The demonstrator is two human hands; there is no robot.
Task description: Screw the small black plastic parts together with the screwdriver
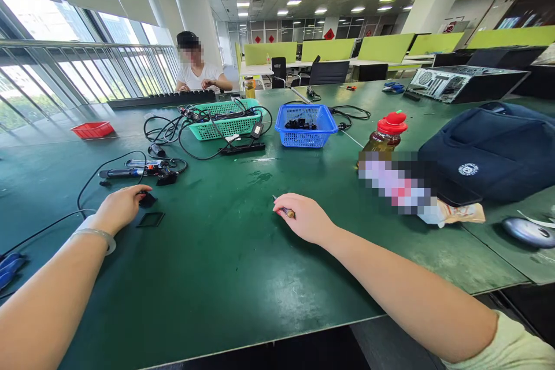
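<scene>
My right hand rests over the middle of the green table, its fingers closed round a small screwdriver. The thin tip points away to the left, and the brownish handle end shows between the fingers. On the left, my left hand wears a pale bangle and pinches a small black plastic part at the table top; the fingertips partly cover it. Close beside it lies a flat black square frame. Just beyond that hand is an opened device with a dark tube-like body, wires and orange bits.
A green basket of cables and a blue basket of black parts stand ahead. A red tray is far left. To the right are a red-lidded bottle, a navy bag and a mouse. Another person sits opposite.
</scene>
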